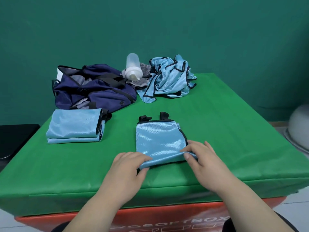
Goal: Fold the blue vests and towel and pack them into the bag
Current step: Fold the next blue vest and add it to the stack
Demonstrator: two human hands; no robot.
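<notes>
Folded vest point(158, 139) near front edge of surface point(234, 131); left hand point(128, 164) and right hand point(199, 158) pinch its near hem, apparently lifted.

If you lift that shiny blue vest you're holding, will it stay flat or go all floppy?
Probably floppy: the vest curls over where the left hand and right hand pinch its near edge. Its glossy sheen suggests it may slide and unfold easily.
</notes>
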